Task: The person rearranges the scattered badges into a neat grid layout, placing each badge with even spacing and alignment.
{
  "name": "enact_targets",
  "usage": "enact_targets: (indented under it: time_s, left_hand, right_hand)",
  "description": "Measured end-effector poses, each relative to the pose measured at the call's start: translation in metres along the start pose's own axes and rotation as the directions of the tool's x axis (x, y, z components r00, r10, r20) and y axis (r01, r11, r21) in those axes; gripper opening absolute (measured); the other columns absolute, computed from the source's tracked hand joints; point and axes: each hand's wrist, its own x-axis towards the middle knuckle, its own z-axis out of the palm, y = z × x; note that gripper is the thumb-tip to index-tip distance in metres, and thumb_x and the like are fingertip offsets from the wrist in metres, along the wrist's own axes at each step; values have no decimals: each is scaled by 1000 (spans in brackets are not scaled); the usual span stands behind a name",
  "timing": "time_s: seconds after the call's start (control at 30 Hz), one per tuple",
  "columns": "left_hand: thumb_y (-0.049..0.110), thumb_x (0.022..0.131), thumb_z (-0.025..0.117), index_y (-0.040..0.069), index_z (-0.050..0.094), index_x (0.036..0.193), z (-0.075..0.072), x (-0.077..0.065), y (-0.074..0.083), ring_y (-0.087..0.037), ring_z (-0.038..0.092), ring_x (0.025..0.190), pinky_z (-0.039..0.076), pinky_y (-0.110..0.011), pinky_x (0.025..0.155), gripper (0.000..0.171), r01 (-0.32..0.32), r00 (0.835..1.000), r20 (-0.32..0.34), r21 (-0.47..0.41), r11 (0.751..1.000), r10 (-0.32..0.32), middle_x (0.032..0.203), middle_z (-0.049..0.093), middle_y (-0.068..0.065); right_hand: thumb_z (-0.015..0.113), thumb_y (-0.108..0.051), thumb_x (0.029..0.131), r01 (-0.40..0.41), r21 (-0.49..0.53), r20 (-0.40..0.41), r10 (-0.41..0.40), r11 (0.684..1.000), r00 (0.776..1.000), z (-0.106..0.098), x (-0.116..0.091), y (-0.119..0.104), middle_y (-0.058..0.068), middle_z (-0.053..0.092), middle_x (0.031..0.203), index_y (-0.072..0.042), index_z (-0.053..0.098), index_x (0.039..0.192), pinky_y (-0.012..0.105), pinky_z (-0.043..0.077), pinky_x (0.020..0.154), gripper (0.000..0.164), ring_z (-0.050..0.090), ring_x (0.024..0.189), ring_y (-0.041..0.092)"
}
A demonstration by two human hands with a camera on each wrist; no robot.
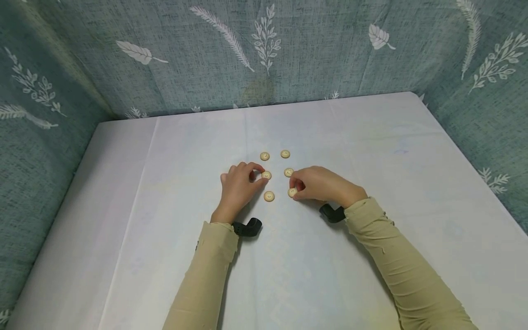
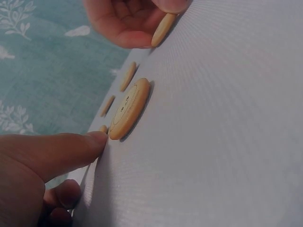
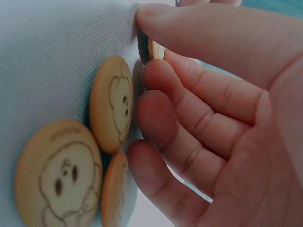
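Several round wooden discs with engraved cartoon faces form two short columns on the white-covered table. My left hand (image 1: 239,187) is at the middle disc (image 1: 266,175) of the left column, pinching its edge with thumb and a finger. The near-left disc (image 1: 269,196) lies flat beside the left thumb (image 2: 78,149). Across from it, my right hand (image 1: 321,184) pinches the near-right disc (image 1: 292,192); in the left wrist view that disc (image 2: 163,30) stands tilted between fingertip and thumb. The middle-right disc (image 1: 288,172) lies just beyond the right fingers.
Farther back are the far-left disc (image 1: 265,156) and far-right disc (image 1: 285,154). Black camera mounts (image 1: 248,227) sit under both wrists, low over the white cloth (image 1: 280,275). Green leaf-patterned curtains (image 1: 313,50) border the table's back and sides.
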Motion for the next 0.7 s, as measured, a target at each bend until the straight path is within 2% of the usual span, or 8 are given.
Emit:
enact_targets:
  time_s: [0.2, 0.7]
  left_hand:
    - [38, 79, 65, 21, 62, 98, 0, 0, 0, -18, 40, 75, 23, -39, 70, 25, -4, 1000, -3, 1, 1000, 4, 77, 47, 2]
    - [37, 79, 65, 21, 62, 97, 1, 0, 0, -18, 40, 74, 23, -39, 70, 24, -2, 1000, -9, 0, 1000, 2, 77, 48, 2]
  right_hand:
    - [66, -25, 79, -7, -2, -11, 7, 1000, 1000, 0, 0, 2, -3, 51, 70, -17, 60, 89, 28, 38, 60, 14, 46, 67, 12]
    - [67, -22, 78, -16, 7, 23, 16, 1000, 1000, -2, -2, 1, -2, 51, 71, -17, 59, 88, 28, 38, 60, 13, 47, 66, 13]
